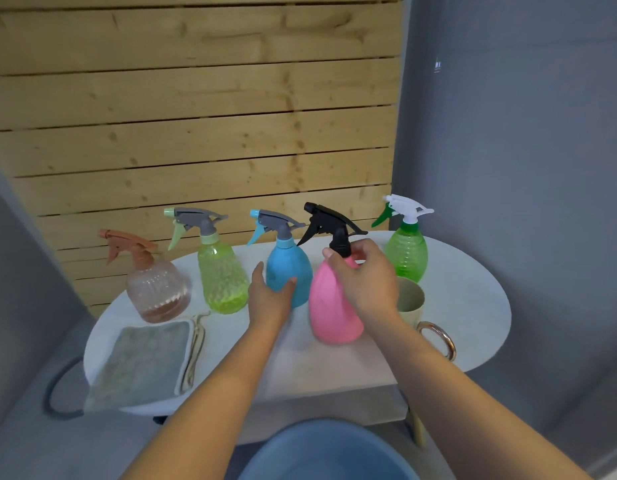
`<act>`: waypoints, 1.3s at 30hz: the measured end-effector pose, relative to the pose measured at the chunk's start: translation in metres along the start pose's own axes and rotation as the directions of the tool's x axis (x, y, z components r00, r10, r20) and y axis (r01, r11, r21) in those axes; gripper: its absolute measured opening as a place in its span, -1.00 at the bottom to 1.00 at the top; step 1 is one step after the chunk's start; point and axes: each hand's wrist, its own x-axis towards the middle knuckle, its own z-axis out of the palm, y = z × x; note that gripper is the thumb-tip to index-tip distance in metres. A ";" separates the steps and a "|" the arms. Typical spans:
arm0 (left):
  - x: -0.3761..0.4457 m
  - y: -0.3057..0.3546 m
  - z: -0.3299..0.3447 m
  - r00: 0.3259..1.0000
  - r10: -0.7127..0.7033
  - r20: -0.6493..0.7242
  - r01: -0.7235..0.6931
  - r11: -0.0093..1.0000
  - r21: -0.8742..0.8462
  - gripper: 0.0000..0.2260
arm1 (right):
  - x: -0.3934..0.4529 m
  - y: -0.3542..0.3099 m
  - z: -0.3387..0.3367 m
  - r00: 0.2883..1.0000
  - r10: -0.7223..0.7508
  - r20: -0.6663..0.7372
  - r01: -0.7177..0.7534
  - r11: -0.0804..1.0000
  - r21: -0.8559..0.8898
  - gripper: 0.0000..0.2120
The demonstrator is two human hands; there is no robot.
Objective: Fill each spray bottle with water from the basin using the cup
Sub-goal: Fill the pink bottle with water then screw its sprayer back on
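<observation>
We find a blue basin (pixel 329 452) nearest the camera, below the near edge of the white oval table (pixel 473 306); its contents cannot be read. At the table's near left corner lies a folded grey cloth (pixel 144 362). Near the right edge a beige cup (pixel 411 299) stands upright, just beside a rose-gold ring handle (pixel 442 337).

At mid-table a pink spray bottle (pixel 329 306) stands upright. The right hand (pixel 365 278) curls round its neck under the black trigger head (pixel 329 226). The left hand (pixel 270 296) rests against the lower body of the blue spray bottle (pixel 289 268), fingers and thumb loosely curved about it; we cannot tell whether it truly grips.

Along the far edge, left to right, we note a brown spray bottle (pixel 156 289), a yellow-green spray bottle (pixel 222 282), the blue one, and a green spray bottle (pixel 405 254) with white head at the far right corner. All wear their trigger heads. A wooden slat wall (pixel 196 116) stands behind.
</observation>
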 end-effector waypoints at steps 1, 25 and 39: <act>-0.013 0.007 -0.005 1.000 -0.015 -0.017 0.014 0.999 -0.040 -0.46 | -0.004 -0.003 -0.005 1.000 0.003 0.029 -0.003 1.000 0.012 -0.75; -0.148 0.011 -0.090 0.719 0.060 0.692 0.011 0.995 -0.098 -0.26 | -0.083 -0.001 -0.044 0.670 -0.134 0.730 -0.384 0.779 0.496 -0.63; -0.156 0.007 -0.079 0.871 0.050 0.489 -0.048 0.999 -0.017 -0.35 | -0.101 -0.004 -0.027 0.866 0.027 0.499 -0.225 0.912 0.343 -0.88</act>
